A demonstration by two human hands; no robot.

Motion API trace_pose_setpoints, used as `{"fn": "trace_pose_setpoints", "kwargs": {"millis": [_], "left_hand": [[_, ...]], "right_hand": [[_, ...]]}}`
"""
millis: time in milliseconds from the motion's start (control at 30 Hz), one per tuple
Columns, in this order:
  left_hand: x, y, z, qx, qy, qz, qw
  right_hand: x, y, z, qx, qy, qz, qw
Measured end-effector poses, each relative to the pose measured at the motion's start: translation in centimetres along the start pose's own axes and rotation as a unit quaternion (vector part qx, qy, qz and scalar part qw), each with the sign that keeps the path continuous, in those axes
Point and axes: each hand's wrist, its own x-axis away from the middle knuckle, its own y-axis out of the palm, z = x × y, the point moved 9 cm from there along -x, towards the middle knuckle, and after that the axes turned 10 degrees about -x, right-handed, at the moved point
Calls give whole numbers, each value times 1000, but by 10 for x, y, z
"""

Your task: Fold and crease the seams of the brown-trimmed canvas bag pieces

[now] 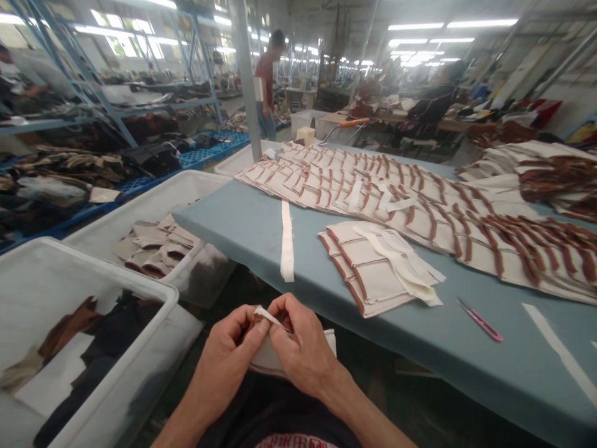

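Presently, your left hand [228, 342] and right hand [303, 348] pinch the edge of a cream fabric piece [265, 357]; pink snips [483, 323] lie at your 2 o'clock.

No word, brand or number can be read with certainty. The only lettering that can be made out as such is a row of red characters [296, 442] across the front of the dark shirt [280, 407] worn by the person, on the near side of the long front edge of the blue-green table [224, 221]; their dense, blocky strokes look like Chinese script, set in a slight arch. The bottom of the view cuts through the row, leaving mainly the upper parts of the characters, too blurred to spell out.
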Motion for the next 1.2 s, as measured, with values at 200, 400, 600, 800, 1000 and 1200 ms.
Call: {"fn": "trace_pose_setpoints", "kwargs": {"millis": [200,400,600,800,1000,1200], "left_hand": [[3,4,-21,151,-62,-36,986],[13,-1,-9,30,-3,-25,999],[10,-16,-12,-63,4,33,997],[-8,-17,-30,14,-73,-14,997],[-12,-7,-16,14,-45,-36,998],[-6,-8,-39,5,-7,-1,1000]], "right_hand": [[5,7,-5,-33,-23,-28,999],[17,7,-5,4,-22,9,1000],[23,13,14,43,-28,-11,999],[24,2,20,34,-90,29,995],[6,-1,26,-28,1,23,999],[7,2,35,-84,50,18,995]]}}
